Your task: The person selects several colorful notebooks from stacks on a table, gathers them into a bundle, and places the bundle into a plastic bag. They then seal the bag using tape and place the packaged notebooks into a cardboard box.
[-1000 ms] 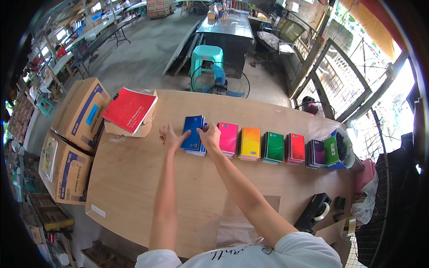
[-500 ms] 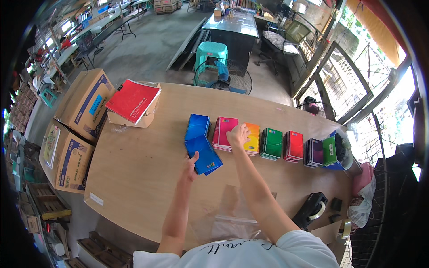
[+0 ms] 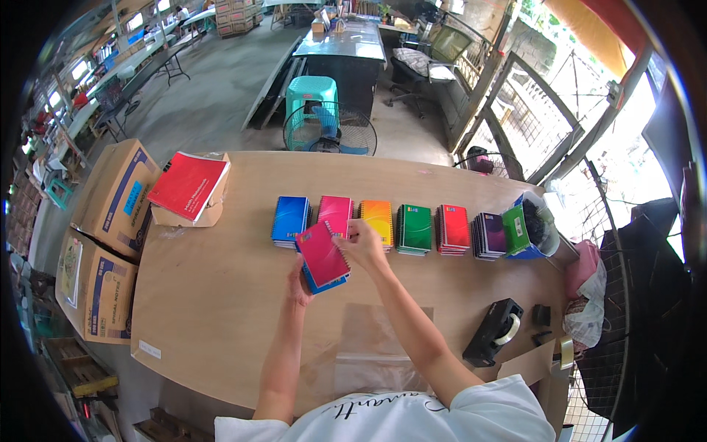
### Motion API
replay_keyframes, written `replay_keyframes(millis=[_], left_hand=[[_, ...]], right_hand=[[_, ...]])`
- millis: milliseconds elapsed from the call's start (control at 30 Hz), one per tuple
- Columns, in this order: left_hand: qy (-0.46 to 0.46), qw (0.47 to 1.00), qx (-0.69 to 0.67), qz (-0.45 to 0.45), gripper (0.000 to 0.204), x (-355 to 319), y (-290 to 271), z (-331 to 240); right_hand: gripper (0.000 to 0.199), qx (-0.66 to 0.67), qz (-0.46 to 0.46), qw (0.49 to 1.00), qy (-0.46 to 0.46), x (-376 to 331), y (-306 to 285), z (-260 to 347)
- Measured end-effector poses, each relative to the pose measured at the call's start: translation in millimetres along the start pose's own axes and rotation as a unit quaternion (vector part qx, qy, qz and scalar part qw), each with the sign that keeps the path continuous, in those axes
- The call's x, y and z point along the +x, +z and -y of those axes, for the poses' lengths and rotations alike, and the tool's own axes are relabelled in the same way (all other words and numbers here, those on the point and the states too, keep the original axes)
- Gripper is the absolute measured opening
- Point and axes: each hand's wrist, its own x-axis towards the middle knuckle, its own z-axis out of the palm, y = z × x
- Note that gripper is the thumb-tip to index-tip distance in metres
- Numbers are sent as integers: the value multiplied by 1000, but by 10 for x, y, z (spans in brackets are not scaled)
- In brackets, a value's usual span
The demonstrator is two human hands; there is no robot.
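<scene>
My left hand (image 3: 298,286) is closed around the left edge of a blue spiral notebook (image 3: 329,285), held above the wooden table. A pink spiral notebook (image 3: 321,253) lies over it, covering most of it, and my right hand (image 3: 364,244) pinches its spiral edge. Beyond my hands stands a row of notebook stacks: blue (image 3: 291,216), pink (image 3: 336,209), yellow-orange (image 3: 376,222), green (image 3: 414,227), red (image 3: 453,227) and purple (image 3: 489,235). The held pink notebook partly hides the pink stack.
Clear plastic bags (image 3: 375,368) lie near my body. To the right are a black tape dispenser (image 3: 495,331) and a blue-and-green container (image 3: 518,230). Cardboard boxes (image 3: 110,291) stand left, beside a red notebook (image 3: 190,186) on an open carton. A fan (image 3: 330,132) stands beyond the table.
My right hand has taken a pink notebook from its stack and brought it over the blue one in my left hand. The view has shifted somewhat.
</scene>
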Motion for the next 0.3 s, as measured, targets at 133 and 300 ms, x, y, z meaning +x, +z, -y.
replay_keyframes(millis=[133, 300], left_hand=[[-27, 993, 87, -81, 54, 110, -129, 144], [24, 973, 164, -160, 58, 128, 105, 385]], right_hand=[[26, -178, -182, 966, -52, 383, -528, -856], [46, -385, 0, 920, -78, 559, -385, -639]])
